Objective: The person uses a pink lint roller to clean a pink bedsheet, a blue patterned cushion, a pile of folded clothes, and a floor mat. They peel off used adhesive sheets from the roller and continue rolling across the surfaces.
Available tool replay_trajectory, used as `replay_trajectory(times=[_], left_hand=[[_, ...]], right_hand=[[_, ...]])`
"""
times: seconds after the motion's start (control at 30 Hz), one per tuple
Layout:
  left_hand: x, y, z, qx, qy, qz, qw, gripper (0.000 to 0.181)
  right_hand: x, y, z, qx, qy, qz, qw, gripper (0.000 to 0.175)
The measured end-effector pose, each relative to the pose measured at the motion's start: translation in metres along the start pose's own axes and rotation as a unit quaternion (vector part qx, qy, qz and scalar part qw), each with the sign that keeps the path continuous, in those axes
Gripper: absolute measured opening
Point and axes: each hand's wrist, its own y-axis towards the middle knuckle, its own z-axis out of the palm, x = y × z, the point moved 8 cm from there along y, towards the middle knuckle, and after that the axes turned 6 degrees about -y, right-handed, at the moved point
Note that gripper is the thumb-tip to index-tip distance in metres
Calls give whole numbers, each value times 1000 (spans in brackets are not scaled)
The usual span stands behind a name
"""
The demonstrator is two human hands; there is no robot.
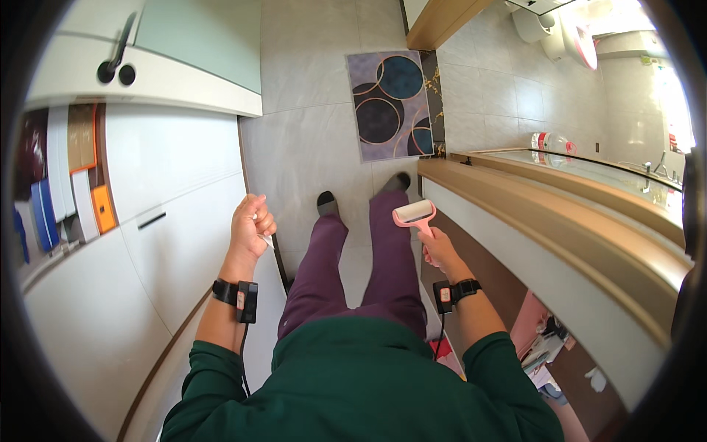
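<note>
In my right hand (438,248) is a pink-handled lint roller (415,214), its white sticky roll held out in front of my right leg. My left hand (253,225) is curled shut around a small white piece (267,240), perhaps crumpled paper. Only a pointed bit of it sticks out below the fingers, and the rest is hidden in the fist. Both hands are raised in front of me, well apart from each other. Each wrist wears a black strap with a small cabled box.
White cabinets (171,149) line my left side, with a shelf of boxes (83,199). A patterned mat (391,105) lies on the grey tile floor (306,138) by a doorway. Beyond the wood-framed glass (602,168), a large plastic bottle (549,142) stands. A long wooden ledge (552,221) runs along my right.
</note>
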Motion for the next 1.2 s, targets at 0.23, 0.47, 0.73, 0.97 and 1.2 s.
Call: replay_trajectory(times=[0.23,0.47,0.73,0.97,1.2], left_hand=[[8,87,74,-22,2,-27,999,35],[66,259,108,-5,-72,-82,994,37],[153,398,42,-55,-73,-164,982,35],[176,425,-21,-84,-81,-223,968,27],[166,432,-12,-61,-93,-230,967,30]], right_hand=[[65,128,-10,44,-31,33,998,26],[74,309,13,42,-114,66,990,28],[-62,518,102,-71,-178,24,981,40],[-37,557,128,-201,-154,-47,966,42],[208,674,117,-186,-170,-267,930,36]])
